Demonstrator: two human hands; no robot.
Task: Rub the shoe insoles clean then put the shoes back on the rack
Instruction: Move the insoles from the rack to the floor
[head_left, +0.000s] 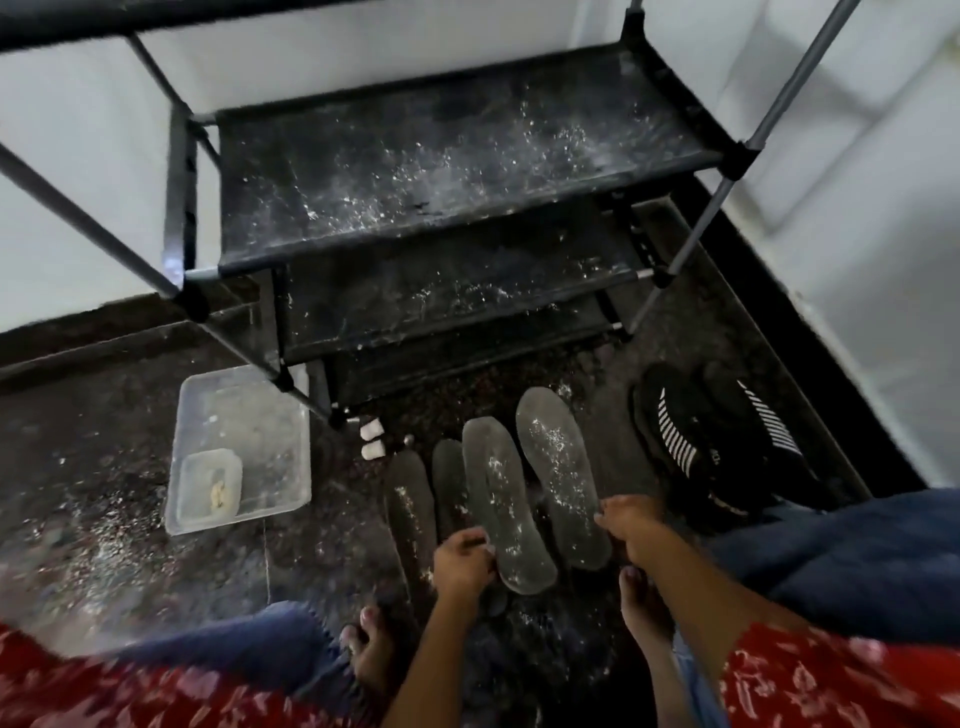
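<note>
Several grey insoles lie side by side on the dark floor, dusted with white powder. My left hand (462, 564) grips the heel end of the second insole from the right (501, 499), fingers curled at its edge. My right hand (631, 525) rests its fingertips on the right edge of the rightmost insole (561, 467). Two narrower insoles (410, 509) lie to the left. A pair of black shoes with white stripes (675, 436) stands on the floor at the right. The black shoe rack (441, 156) stands behind, its shelves speckled with white powder.
A clear plastic tub (270, 415) with a smaller container (210, 486) inside sits on the floor left of the rack. Two small white objects (373, 439) lie by the rack's foot. White powder is scattered on the floor at left. My bare feet and knees frame the insoles.
</note>
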